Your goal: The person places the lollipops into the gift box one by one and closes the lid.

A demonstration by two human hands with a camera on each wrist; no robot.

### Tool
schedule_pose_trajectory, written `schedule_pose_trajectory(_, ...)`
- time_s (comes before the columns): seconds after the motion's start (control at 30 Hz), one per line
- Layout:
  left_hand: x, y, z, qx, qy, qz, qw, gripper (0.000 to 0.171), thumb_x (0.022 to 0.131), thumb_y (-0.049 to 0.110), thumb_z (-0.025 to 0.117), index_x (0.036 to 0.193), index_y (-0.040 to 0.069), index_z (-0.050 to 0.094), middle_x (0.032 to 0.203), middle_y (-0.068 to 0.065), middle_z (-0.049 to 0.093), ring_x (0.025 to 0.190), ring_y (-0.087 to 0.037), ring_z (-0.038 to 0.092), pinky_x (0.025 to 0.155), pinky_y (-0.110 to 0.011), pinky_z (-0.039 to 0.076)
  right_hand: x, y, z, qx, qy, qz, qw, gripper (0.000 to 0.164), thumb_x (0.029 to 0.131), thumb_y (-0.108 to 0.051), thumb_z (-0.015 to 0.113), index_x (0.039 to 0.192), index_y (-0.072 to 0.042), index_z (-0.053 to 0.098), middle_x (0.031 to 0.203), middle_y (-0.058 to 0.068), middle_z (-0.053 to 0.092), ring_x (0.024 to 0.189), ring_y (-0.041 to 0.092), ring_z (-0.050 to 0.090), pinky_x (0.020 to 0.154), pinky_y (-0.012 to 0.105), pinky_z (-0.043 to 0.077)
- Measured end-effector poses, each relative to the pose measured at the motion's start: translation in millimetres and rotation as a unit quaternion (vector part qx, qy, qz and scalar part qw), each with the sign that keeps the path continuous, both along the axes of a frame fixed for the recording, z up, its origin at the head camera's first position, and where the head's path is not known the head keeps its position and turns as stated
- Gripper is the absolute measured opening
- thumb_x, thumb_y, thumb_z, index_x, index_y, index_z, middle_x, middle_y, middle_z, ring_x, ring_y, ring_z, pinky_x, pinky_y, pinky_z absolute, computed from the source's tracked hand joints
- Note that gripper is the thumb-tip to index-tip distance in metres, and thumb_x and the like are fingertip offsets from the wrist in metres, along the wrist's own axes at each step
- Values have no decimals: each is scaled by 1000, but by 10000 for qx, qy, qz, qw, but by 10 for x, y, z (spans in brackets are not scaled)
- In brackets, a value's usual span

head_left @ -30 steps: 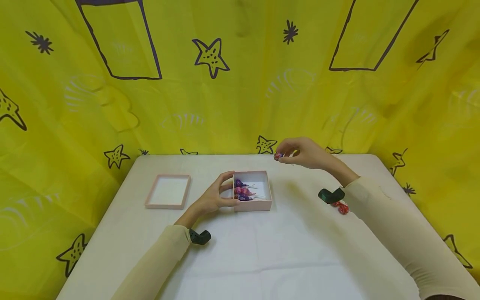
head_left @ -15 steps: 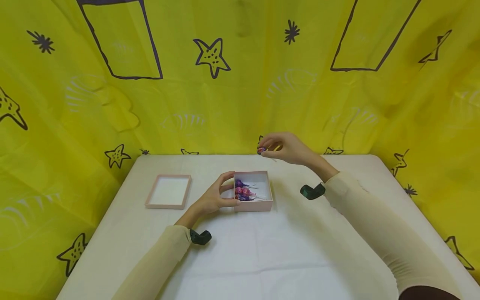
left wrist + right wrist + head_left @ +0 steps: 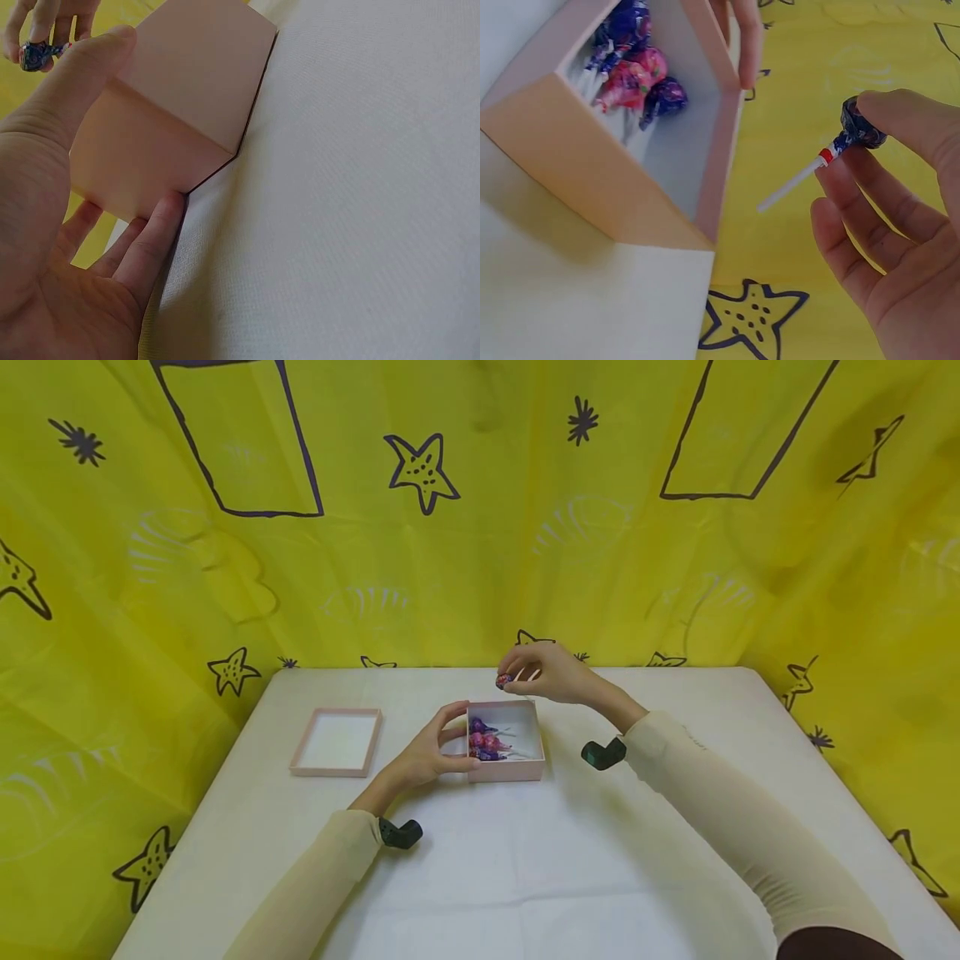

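Note:
In the head view, a pink open box [image 3: 517,772] stands on the table, its inside white. Several purple and pink wrapped lollipops [image 3: 486,744] lie along its left side, sticks pointing right. My left hand [image 3: 426,757] grips the box by its left side, thumb at the front corner and fingers toward the back. Above the box's back edge, my right hand [image 3: 558,677] pinches a dark purple-blue lollipop [image 3: 861,124] by its wrapped head between thumb and fingers. Its white stick points down toward the box in the right wrist view.
A shallow pink-rimmed lid [image 3: 298,772] lies on the table left of the box, white inside up. White cloth covers the table [image 3: 570,877]. A yellow curtain [image 3: 480,552] with drawn stars hangs close behind the table and at both sides.
My right hand has moved left with the lollipop, then lowered toward the box. The sleeve now covers red-wrapped candy seen on the right. My left hand and the box stay put.

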State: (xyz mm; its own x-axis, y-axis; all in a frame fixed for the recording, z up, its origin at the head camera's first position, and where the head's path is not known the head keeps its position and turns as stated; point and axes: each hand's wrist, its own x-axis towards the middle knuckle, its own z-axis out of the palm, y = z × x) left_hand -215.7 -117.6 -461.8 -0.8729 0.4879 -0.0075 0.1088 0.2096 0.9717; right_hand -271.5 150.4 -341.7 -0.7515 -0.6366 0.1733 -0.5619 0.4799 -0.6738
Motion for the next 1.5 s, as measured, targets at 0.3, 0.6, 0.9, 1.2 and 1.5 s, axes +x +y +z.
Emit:
schedule_pose_trajectory(0.3,3,2,10,-44,14,31,10000,100,85,16,86,162,23,23,168,-4,22,149,-35,34,113,-55,41,9,-151,-299,191,-308,133,9993,19,93,-10,77,111,-11,72,109,5,76,94,21,72,86,35,61)
schedule_pose_trajectory(0.6,2,-7,9,-108,8,19,9999,101,85,19,86,163,23,22,168,-3,22,149,-33,35,113,-55,42,37,-242,-523,591,-376,102,9975,19,92,-9,77,110,-13,73,103,3,75,88,16,69,85,32,60)
schedule_pose_trajectory(0.9,-10,-16,-5,66,52,-70,9999,101,85,14,86,162,22,22,168,-4,22,149,-35,34,109,-47,48,75,-336,-612,907,-263,75,9955,17,93,-8,76,109,-11,73,103,3,76,87,15,67,84,31,59)
schedule_pose_trajectory(1.2,-16,-24,-20,93,96,-95,9999,100,85,11,86,162,21,23,167,-5,23,148,-35,36,112,-51,44,115,-403,-707,1125,110,-18,9936,19,94,-9,76,113,-10,73,106,5,76,98,20,72,88,34,60)
schedule_pose_trajectory(1.5,-16,-29,-16,82,37,-49,9999,99,84,12,86,161,28,25,168,-5,21,148,-35,35,108,-47,49,152,-447,-728,1162,54,-103,9932,20,95,-9,75,115,-8,72,107,7,75,99,21,71,88,35,60)
